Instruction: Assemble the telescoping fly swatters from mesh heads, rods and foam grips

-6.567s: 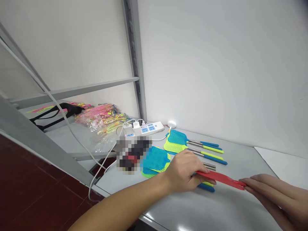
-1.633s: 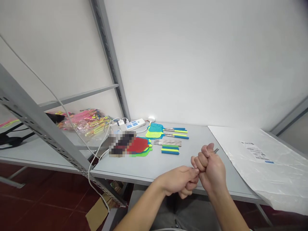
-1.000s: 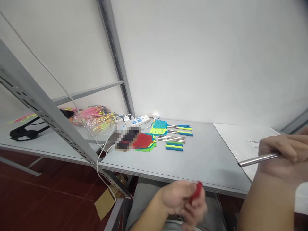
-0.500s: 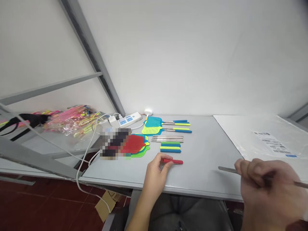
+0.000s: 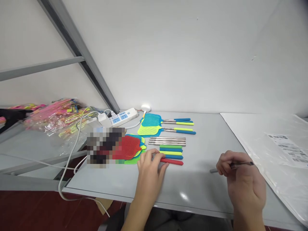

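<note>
My left hand point(image 5: 150, 165) is closed on the left end of a red fly swatter handle point(image 5: 172, 161), which lies on the table. It lies just in front of a row of green, blue and yellow handles point(image 5: 170, 153). My right hand point(image 5: 243, 179), raised over the right side, is closed around a slim grey rod point(image 5: 213, 170); a dark tip shows at its other end. Behind the handles lie several metal rods point(image 5: 167, 141) side by side. To the left is a pile of swatter heads, a red head point(image 5: 131, 147) on top.
Swatters with rods and handles point(image 5: 150, 130) lie at the back. A white power strip point(image 5: 124, 118) and cables stand behind the pile. Bagged colourful goods point(image 5: 60, 115) fill the left side. A white plastic sheet point(image 5: 262, 128) covers the table's right end.
My left hand has brought the red handle up to the front of the handle row. My right hand, with the grey rod, has come inward from the right edge. The view has shifted somewhat.
</note>
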The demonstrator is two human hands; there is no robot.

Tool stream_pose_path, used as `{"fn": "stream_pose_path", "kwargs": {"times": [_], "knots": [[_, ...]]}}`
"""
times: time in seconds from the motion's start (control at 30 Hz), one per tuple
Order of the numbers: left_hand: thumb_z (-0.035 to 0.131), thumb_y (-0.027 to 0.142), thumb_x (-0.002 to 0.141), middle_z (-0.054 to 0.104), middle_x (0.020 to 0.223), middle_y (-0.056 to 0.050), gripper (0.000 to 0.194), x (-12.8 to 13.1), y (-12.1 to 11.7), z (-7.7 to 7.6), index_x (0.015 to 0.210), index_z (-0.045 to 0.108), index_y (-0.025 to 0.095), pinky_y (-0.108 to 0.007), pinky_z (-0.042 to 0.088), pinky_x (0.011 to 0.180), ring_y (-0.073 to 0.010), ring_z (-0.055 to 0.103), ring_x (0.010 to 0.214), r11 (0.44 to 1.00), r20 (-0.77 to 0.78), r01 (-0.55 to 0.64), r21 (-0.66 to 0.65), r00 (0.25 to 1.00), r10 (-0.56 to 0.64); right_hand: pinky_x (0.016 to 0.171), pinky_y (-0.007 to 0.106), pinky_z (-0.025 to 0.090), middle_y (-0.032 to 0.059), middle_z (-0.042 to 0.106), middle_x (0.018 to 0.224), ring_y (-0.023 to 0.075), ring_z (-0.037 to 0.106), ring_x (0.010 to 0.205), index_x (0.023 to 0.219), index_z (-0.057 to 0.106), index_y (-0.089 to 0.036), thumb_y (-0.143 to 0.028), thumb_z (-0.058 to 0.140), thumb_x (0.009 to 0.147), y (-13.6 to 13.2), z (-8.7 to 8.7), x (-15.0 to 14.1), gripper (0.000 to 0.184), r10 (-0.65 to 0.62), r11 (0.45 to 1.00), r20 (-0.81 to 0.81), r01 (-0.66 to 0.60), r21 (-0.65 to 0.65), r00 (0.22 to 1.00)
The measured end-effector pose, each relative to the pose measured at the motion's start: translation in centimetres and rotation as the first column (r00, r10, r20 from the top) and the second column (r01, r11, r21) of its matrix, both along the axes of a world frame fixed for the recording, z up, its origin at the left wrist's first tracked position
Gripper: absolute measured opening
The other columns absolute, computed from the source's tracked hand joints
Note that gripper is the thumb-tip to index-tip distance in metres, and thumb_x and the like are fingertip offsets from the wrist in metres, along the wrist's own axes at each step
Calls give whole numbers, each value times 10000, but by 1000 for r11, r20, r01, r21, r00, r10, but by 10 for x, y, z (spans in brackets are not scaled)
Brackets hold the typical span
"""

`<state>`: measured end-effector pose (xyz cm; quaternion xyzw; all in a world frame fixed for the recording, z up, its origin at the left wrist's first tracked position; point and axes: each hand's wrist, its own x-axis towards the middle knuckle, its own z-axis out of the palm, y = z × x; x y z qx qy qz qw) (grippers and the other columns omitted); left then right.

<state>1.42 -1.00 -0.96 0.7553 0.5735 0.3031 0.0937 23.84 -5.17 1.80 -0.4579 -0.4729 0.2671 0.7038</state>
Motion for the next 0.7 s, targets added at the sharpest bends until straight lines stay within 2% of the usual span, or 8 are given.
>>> {"fn": "stream_pose_path", "kwargs": {"times": [0.1, 0.17, 0.3, 0.47, 0.57, 0.7], "knots": [[633, 209, 873, 552, 1161, -64, 211, 0, 0, -3, 1077, 619, 259, -436, 410, 885, -273, 483, 1067, 1000, -9, -3, 4, 1000, 3, 533, 313, 279, -17, 364, 595, 141, 384, 566, 716, 615, -198, -573, 358, 957, 3, 2, 4, 515, 81, 997, -78, -82, -13, 994], [629, 212, 873, 542, 1186, -71, 220, 2, 0, -4, 1087, 615, 260, -435, 414, 865, -278, 486, 1067, 1000, -14, -7, 13, 1000, 7, 532, 319, 265, -12, 349, 566, 143, 368, 557, 612, 568, -193, -555, 306, 967, 4, 4, 7, 570, 108, 993, -146, -114, -30, 983], [625, 216, 873, 507, 1240, -91, 258, 4, -2, -5, 1126, 598, 256, -436, 412, 850, -287, 485, 1076, 999, -24, -25, 26, 999, 25, 520, 324, 275, -6, 353, 537, 141, 371, 530, 604, 591, -180, -410, 350, 950, 2, 11, 9, 481, 126, 989, -258, -142, -44, 958], [625, 223, 870, 492, 1258, -104, 298, 4, -2, -5, 1163, 580, 250, -441, 413, 843, -304, 480, 1100, 999, -48, -41, 21, 998, 42, 493, 296, 244, -31, 309, 536, 113, 324, 485, 626, 540, -178, -309, 434, 897, -4, 19, 1, 319, -11, 1000, -335, 3, -23, 942], [620, 248, 874, 489, 1266, -112, 317, 4, -2, -5, 1186, 568, 243, -452, 413, 854, -310, 478, 1109, 999, -52, -30, 17, 998, 31, 495, 287, 252, -42, 303, 527, 113, 333, 483, 698, 561, -189, -327, 468, 884, -7, 25, -5, 250, -24, 998, -317, 5, -60, 948], [618, 276, 882, 488, 1281, -118, 315, 4, -2, -5, 1189, 565, 234, -466, 406, 874, -313, 471, 1132, 999, -36, -31, 17, 999, 32, 511, 279, 256, -42, 324, 554, 110, 324, 516, 743, 562, -192, -371, 453, 912, -9, 25, -10, 269, -51, 998, -261, 38, -58, 964]]}}
